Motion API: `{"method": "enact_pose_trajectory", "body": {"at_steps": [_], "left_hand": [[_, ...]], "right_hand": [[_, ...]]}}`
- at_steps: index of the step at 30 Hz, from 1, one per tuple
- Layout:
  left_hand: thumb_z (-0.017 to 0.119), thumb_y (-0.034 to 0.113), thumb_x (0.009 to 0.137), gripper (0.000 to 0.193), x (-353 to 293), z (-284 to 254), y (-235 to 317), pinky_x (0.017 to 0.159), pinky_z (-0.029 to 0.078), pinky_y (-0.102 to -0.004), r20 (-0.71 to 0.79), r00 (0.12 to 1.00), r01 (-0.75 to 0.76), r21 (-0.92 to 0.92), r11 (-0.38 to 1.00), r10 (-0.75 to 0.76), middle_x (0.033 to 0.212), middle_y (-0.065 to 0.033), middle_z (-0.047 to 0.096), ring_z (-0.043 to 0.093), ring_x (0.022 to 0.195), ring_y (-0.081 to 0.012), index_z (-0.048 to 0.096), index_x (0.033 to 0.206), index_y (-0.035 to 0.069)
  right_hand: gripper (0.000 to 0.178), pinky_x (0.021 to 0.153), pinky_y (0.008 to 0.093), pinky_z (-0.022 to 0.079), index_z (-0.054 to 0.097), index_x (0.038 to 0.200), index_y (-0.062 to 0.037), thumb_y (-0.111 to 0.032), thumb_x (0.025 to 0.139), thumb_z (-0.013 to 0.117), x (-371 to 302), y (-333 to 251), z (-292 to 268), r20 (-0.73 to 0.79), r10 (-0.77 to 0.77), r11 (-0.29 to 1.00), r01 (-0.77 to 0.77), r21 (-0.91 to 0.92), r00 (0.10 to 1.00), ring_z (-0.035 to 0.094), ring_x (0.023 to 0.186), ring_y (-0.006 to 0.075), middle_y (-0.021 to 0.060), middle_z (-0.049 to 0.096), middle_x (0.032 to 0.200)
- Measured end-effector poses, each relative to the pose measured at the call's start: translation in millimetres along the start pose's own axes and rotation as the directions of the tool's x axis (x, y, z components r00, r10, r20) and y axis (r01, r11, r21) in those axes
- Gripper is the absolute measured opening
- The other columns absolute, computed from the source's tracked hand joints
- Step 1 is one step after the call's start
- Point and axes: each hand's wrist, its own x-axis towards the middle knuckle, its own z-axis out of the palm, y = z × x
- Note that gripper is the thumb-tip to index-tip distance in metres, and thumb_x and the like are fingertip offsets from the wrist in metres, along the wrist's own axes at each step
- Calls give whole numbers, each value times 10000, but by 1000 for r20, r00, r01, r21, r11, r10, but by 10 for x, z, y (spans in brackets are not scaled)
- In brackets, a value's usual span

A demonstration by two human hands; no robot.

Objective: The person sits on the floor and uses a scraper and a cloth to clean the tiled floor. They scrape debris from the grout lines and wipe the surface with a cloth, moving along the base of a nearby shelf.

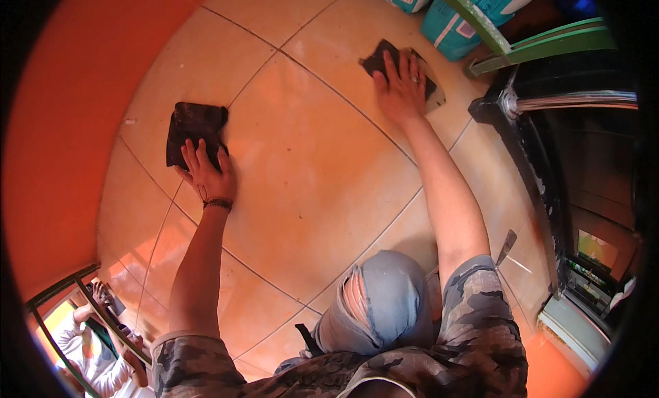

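My left hand (211, 175) lies with its fingers spread over the lower edge of a dark, roughly square sheet (197, 120) on the floor tiles. Farther off to the right, my right hand (400, 89) rests, fingers extended, on a second dark piece (375, 60). A paler, thin edge shows beside that piece, partly under the hand. Whether these pieces are cloth or sandpaper I cannot tell. Both arms are stretched out, and neither hand's fingers are wrapped round anything. My bent knee in torn jeans (391, 295) is between the arms.
An orange wall (62, 123) runs along the left. Teal packages (453, 27), a green frame (563, 44) and black furniture (542, 151) line the right. A flat-bladed tool (506, 247) lies near my right elbow. Beyond a dark railing (62, 285), a person (89, 350) shows at lower left.
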Motion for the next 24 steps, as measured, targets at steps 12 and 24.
{"method": "enact_pose_trajectory", "body": {"at_steps": [12, 24], "left_hand": [[623, 392, 874, 544, 401, -97, -464, 1074, 288, -557, -171, 983, 76, 38, 996, -68, 1393, -175, 506, 392, 1358, -357, 539, 1314, 83], [537, 457, 916, 789, 170, 90, -1452, 1147, 84, -622, 104, 990, 69, 227, 971, -95, 1654, -106, 114, 123, 1516, -327, 162, 1581, 260]], "right_hand": [[546, 1143, 535, 247, 483, 1404, -79, -382, 951, 519, -964, 402, -334, 28, -96, 980, 99, -174, 995, 302, 1420, 375, 200, 370, 1504], [536, 1191, 519, 192, 511, 1396, -119, -415, 950, 492, 196, -650, 42, 197, -398, 907, 353, 228, 896, 306, 1432, 350, 187, 410, 1496]]}}
